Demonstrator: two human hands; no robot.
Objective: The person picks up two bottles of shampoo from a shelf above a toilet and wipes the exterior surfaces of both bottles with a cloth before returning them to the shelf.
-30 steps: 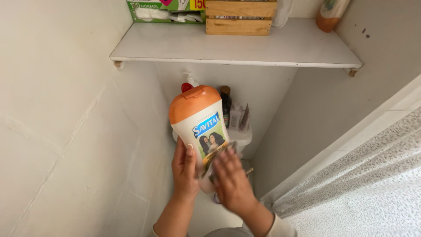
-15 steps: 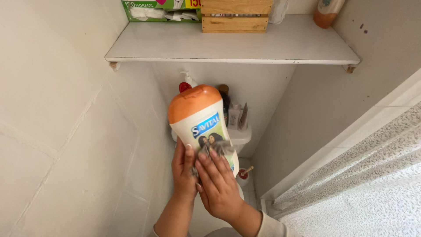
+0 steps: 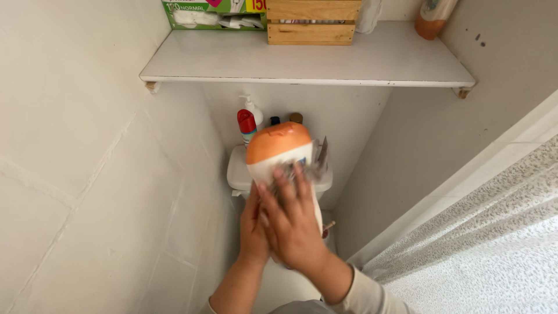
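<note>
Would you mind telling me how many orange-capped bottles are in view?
2: one bottle held in both hands over the toilet tank, one bottle on the shelf's right end. Others may be hidden.
</note>
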